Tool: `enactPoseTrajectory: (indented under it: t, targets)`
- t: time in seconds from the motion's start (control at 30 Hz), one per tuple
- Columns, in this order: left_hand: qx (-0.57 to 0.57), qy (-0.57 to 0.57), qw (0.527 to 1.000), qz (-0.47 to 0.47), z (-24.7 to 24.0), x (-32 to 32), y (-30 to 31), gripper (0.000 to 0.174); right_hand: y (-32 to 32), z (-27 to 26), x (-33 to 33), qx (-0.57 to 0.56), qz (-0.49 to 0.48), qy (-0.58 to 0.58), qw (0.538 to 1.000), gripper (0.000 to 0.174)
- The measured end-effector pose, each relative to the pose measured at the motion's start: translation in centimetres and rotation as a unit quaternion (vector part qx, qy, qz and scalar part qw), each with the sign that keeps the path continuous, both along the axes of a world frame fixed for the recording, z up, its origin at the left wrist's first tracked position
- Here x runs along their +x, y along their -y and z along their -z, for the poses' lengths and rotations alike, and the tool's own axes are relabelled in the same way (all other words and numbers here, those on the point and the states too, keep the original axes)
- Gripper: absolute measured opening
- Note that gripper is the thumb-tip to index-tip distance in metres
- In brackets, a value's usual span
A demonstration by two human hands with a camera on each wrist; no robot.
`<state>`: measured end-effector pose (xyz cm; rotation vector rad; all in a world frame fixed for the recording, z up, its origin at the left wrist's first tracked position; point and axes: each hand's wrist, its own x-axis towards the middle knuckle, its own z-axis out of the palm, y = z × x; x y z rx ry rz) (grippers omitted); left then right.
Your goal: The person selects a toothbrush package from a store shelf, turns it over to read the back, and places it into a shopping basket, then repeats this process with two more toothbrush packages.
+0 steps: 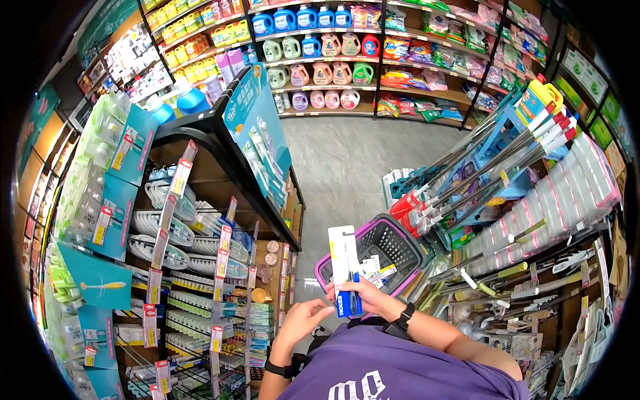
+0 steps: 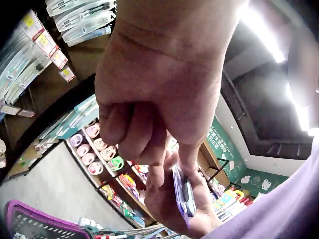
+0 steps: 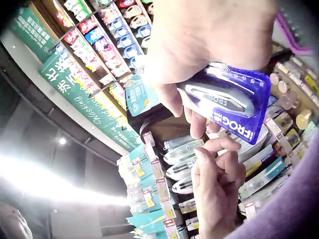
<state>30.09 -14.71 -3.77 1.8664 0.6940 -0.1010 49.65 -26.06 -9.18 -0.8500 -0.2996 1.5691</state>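
Note:
My right hand (image 1: pixel 379 300) grips a blue and white toothbrush package (image 1: pixel 349 305) above the basket's near side. In the right wrist view that hand (image 3: pixel 209 40) has the thumb on one side of the blue package (image 3: pixel 242 124) and fingers behind it; "FROG" is printed on it. My left hand (image 1: pixel 305 323) is just left of the package, loosely curled and holding nothing. The left wrist view shows the left hand (image 2: pixel 154 89) with bent fingers beside the package edge (image 2: pixel 183 191); whether a fingertip touches it, I cannot tell.
A purple-rimmed basket (image 1: pixel 325 268) holds a few packaged items. Shelves with hanging brush packs (image 1: pixel 160 243) stand on the left. Mops and poles (image 1: pixel 467 177) lean on the right. Detergent shelves (image 1: pixel 320 59) line the far side beyond the grey floor (image 1: pixel 340 160).

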Motion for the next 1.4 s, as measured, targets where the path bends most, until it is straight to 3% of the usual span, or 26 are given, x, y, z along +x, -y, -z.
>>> enactPoseTrajectory:
  t: [0.13,0.33,1.13,1.4]
  targets:
    - [-0.03,-0.02,0.998,0.058,-0.9,0.6,0.2,0.031,-0.3,-1.1,-0.2,0.004,-0.006,-0.011,1.0,0.04]
    - [-0.054,0.02,0.998,0.0,1.6,0.2,0.4,0.022,-0.7,-1.2,-0.6,0.01,-0.006,-0.03,0.999,0.04]
    - [-0.115,0.054,0.992,0.003,3.1,-1.5,0.2,0.014,-0.8,-0.7,-1.4,0.003,-0.007,-0.015,1.0,0.036]
    - [-0.123,0.06,0.991,-0.004,4.1,-1.5,0.2,0.011,-0.9,-0.9,-1.2,0.027,-0.039,0.024,0.999,0.045]
